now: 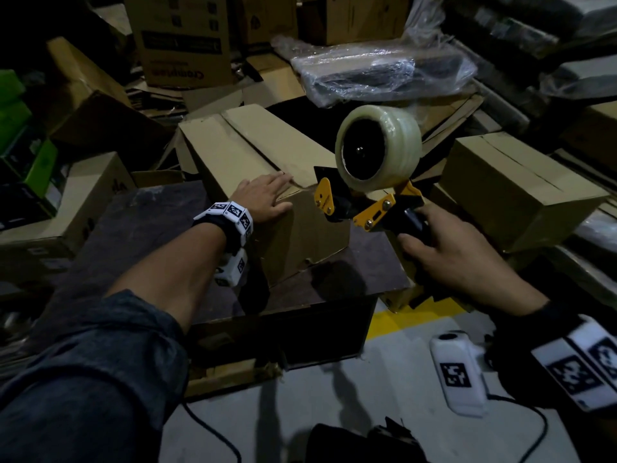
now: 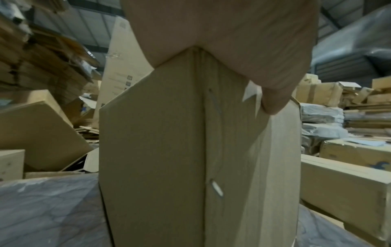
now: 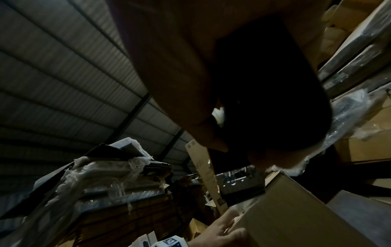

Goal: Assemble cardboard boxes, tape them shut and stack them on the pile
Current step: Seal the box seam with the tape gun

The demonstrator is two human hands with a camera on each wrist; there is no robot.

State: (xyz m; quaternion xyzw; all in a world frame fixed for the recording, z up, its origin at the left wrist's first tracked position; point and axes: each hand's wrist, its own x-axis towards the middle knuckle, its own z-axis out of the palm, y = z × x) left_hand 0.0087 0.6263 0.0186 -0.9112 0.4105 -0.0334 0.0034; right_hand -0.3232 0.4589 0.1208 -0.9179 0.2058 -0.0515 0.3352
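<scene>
A long brown cardboard box [image 1: 253, 152] lies on a dark board [image 1: 140, 235], its top flaps folded together. My left hand [image 1: 263, 197] lies flat on the near end of the flaps, fingers straight, pressing them down; the left wrist view shows the palm [image 2: 232, 41] over the box corner [image 2: 169, 142]. My right hand [image 1: 454, 259] grips the black handle of a yellow tape dispenser [image 1: 370, 202] that carries a roll of clear tape [image 1: 377, 142]. The dispenser hovers just right of the box's near end. In the right wrist view the handle [image 3: 271, 93] fills the hand and the box [image 3: 296, 217] lies below.
Another closed brown box [image 1: 514, 185] lies to the right. A plastic-wrapped bundle [image 1: 384, 71] and printed cartons [image 1: 183, 38] sit behind. Tilted boxes [image 1: 83, 202] and green cartons [image 1: 20, 128] crowd the left. Grey floor with a yellow line [image 1: 400, 319] lies below the board.
</scene>
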